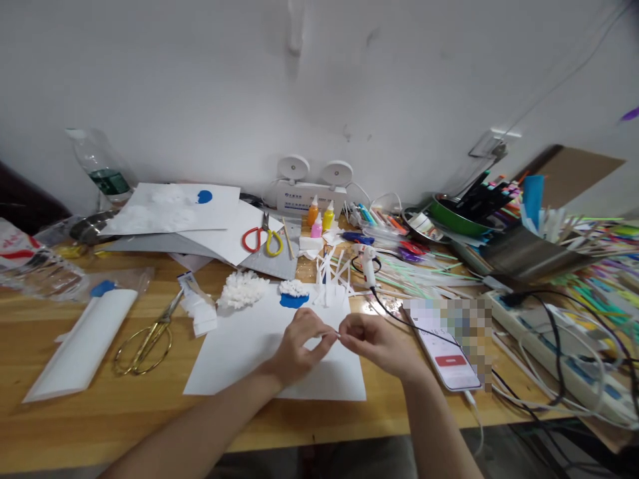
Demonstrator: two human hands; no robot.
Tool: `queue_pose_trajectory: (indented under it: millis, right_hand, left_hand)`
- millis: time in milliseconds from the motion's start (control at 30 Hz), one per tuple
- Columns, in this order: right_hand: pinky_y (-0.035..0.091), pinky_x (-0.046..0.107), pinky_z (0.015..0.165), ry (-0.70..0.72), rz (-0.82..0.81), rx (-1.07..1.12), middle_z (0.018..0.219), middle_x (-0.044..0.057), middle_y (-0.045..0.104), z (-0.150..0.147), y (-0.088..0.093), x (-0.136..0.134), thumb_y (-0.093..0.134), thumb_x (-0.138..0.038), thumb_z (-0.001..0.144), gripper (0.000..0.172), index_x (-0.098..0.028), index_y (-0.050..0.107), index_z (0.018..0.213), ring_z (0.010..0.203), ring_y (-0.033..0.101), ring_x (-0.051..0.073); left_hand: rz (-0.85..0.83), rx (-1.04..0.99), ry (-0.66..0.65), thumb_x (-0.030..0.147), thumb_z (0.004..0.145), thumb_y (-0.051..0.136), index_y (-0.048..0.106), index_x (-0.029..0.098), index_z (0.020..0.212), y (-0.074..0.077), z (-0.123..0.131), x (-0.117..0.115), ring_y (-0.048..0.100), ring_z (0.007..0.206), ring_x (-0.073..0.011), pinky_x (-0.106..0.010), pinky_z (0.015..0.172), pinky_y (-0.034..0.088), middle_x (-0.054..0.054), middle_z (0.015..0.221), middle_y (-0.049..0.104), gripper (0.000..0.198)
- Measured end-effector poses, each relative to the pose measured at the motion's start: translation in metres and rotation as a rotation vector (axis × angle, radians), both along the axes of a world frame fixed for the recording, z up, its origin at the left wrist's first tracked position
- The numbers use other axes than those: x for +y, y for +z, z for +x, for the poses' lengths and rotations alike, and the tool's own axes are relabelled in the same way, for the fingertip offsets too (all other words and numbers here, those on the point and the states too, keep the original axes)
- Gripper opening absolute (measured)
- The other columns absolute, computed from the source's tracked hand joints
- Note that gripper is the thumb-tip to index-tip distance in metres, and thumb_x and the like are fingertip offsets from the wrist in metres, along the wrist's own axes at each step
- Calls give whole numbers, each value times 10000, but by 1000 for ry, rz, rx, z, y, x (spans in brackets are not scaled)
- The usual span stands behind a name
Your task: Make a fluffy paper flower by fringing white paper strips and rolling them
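Note:
My left hand (303, 342) and my right hand (372, 340) meet over a white paper sheet (239, 362), fingertips pinched close together. Between them is a small whitish piece (334, 335), mostly hidden by the fingers; it looks like a bit of paper strip. Just beyond my left hand lies a blue shape (293, 301) partly covered with small white curled bits (294, 287). To its left sits a larger heap of white curled pieces (243, 290). Loose white paper strips (329, 276) spread out behind my hands.
Gold-handled scissors (144, 342) and a folded white sheet (84, 346) lie left. Red-and-yellow scissors (263, 236) rest at the back near small paint bottles (317, 227). A glue gun (367, 263) trails its cord past a phone (444, 346). A power strip (554, 352) and cables fill the right.

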State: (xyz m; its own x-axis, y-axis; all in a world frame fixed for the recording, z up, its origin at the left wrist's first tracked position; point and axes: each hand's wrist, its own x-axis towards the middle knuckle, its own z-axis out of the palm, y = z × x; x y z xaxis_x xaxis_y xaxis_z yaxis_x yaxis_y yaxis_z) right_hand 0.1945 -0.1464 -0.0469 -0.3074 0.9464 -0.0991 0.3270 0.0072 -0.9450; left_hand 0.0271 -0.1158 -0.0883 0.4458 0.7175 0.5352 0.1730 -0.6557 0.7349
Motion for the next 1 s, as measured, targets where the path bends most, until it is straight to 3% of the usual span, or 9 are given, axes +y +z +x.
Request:
queue_pose_trajectory:
  millis: [200, 333, 433, 533, 800, 1000]
  right_hand:
    - [318, 195, 455, -162, 59, 36, 599, -44, 454, 0, -19, 17, 609, -373, 669, 312, -184, 548, 910, 498, 395, 75]
    - [331, 206, 468, -148, 89, -37, 536, -31, 467, -5, -21, 29, 527, -385, 734, 229, -165, 586, 756, 500, 430, 90]
    - [353, 209, 485, -63, 60, -35, 574, -12, 507, -7, -18, 40, 506, -371, 750, 223, -162, 582, 733, 525, 456, 95]
    - [373, 209, 499, 8, 30, 0, 629, 7, 538, -9, -19, 51, 517, -367, 745, 224, -153, 584, 734, 547, 471, 95]
    - [396, 219, 543, -81, 23, 154, 680, 14, 555, -6, -43, 60, 587, -360, 690, 223, -151, 574, 763, 591, 496, 99]
    - [356, 203, 508, -106, 51, 153, 594, -17, 499, -9, -42, 54, 573, -308, 706, 168, -143, 550, 684, 538, 448, 76]
  left_hand:
    - [-271, 68, 151, 291, 775, 474, 579, 186, 674, 1, 1, 7, 536, 676, -137, -257, 656, 412, -13, 680, 615, 179]
    - [-272, 87, 164, 284, 766, 484, 588, 180, 687, 1, 0, 11, 549, 674, -134, -250, 679, 410, -8, 682, 619, 166]
    - [-311, 63, 180, 300, 754, 499, 594, 175, 779, 2, -2, 15, 562, 730, -139, -236, 689, 414, -18, 772, 632, 158]
    - [-355, 40, 228, 318, 785, 450, 586, 164, 740, 3, -4, 19, 560, 692, -127, -218, 656, 409, -6, 705, 617, 210]
    - [-327, 69, 300, 301, 795, 441, 594, 168, 744, -1, -5, 25, 559, 666, -118, -209, 653, 400, -1, 697, 623, 209]
    - [-325, 64, 278, 292, 788, 448, 595, 167, 759, -5, -3, 25, 569, 678, -127, -214, 646, 406, -10, 721, 634, 195]
